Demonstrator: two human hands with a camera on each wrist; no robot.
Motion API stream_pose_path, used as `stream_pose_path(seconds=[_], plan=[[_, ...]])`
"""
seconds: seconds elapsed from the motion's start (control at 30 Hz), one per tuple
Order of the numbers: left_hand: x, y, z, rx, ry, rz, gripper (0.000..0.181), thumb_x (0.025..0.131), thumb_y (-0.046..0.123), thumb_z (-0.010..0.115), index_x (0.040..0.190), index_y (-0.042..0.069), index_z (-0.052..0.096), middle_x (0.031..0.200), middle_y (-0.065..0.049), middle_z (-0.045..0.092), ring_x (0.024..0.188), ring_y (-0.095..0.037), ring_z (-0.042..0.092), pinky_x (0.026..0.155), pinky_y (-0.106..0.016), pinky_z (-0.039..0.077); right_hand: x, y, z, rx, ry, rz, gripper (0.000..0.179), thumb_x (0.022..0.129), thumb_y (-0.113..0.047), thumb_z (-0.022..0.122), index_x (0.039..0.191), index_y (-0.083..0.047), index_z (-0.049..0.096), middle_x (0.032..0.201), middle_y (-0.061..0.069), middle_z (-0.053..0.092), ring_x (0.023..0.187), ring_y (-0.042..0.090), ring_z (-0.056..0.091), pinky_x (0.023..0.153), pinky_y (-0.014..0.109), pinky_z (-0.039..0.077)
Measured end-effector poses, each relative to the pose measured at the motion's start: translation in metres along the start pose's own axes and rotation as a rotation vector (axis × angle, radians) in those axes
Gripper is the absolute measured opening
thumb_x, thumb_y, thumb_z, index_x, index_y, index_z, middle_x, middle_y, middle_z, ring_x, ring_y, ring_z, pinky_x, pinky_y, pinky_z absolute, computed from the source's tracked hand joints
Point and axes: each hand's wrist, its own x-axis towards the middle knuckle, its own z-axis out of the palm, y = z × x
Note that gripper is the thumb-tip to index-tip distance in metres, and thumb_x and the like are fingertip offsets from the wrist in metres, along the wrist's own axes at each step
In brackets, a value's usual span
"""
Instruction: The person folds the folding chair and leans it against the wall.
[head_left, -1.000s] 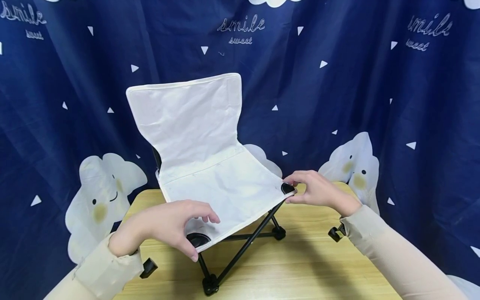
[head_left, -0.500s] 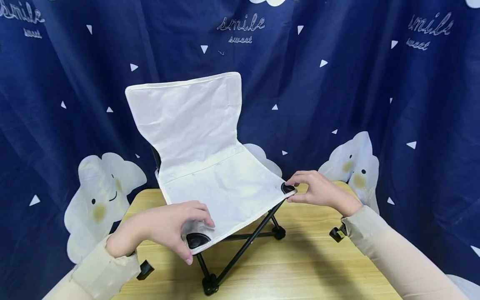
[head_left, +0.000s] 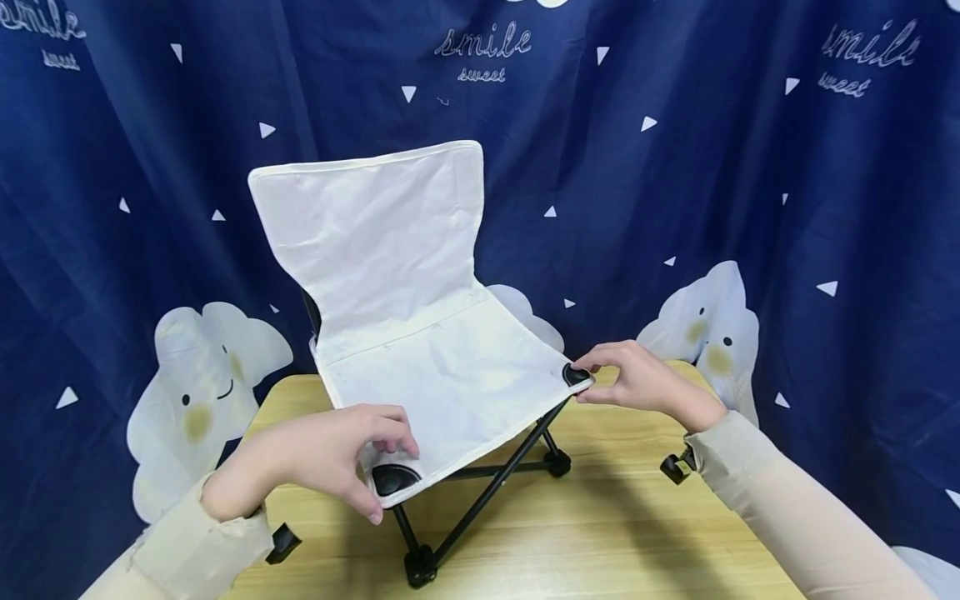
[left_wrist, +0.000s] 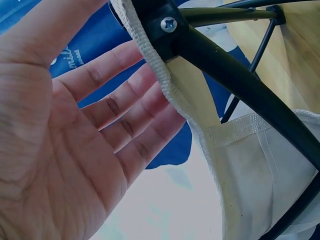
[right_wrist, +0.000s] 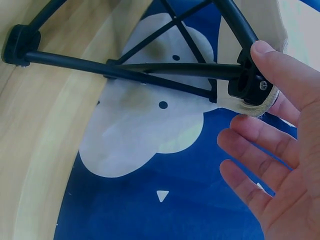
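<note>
A small folding chair (head_left: 450, 367) with a white fabric seat and backrest on a black tube frame stands unfolded, facing me. My left hand (head_left: 322, 454) is at its near left corner, thumb by the front edge and loosely bent fingers over the seat. In the left wrist view the left fingers (left_wrist: 125, 105) stretch past the fabric rim without a visible grip. At the other front corner, my right hand (head_left: 637, 379) pinches the black-patched tip between thumb and forefinger. The right wrist view shows the right thumb (right_wrist: 280, 65) against the black corner joint (right_wrist: 250, 85); the other fingers hang loose.
The chair's feet rest on a light wooden table (head_left: 600, 517) with rounded corners. Close behind hangs a dark blue curtain (head_left: 600, 167) printed with clouds and small triangles. Crossed black legs (head_left: 487, 492) run under the seat.
My left hand has shifted slightly left and its fingers have drawn back toward the corner, showing more of the black patch. My right hand stays at its corner; the chair looks still.
</note>
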Motion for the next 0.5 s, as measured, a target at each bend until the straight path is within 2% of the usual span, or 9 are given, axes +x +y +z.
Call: stream_pose_path(seconds=[0.17,0.37,0.5], plan=[[-0.0005,0.0014,0.0006,-0.010,-0.001,-0.002,0.047,0.076,0.028,0.098,0.117,0.023,0.076,0.105,0.017,0.063,0.090,0.000,0.057,0.081,-0.022,0.056,-0.0003,0.0018,-0.0001,0.023,0.008,-0.025,0.032,0.078,-0.013,0.098,0.107,-0.005,0.084,0.102,0.002,0.084,0.090,0.017,0.078,0.079,0.045,0.065],[-0.0015,0.0053,-0.0002,0.011,0.010,-0.011,0.044,0.077,0.028,0.098,0.116,0.021,0.080,0.098,0.018,0.063,0.089,0.001,0.057,0.080,-0.022,0.057,-0.0009,0.0043,0.0005,0.031,0.015,-0.032,0.031,0.078,-0.008,0.097,0.107,-0.003,0.084,0.100,0.002,0.084,0.086,0.017,0.078,0.075,0.039,0.064],[-0.0036,0.0094,0.0016,0.027,0.019,0.004,0.038,0.079,0.027,0.097,0.113,0.021,0.080,0.096,0.019,0.064,0.089,0.003,0.058,0.079,-0.021,0.057,-0.0009,0.0058,0.0018,0.038,0.021,-0.047,0.031,0.077,-0.007,0.097,0.106,-0.003,0.084,0.099,0.003,0.084,0.086,0.018,0.079,0.075,0.041,0.065]])
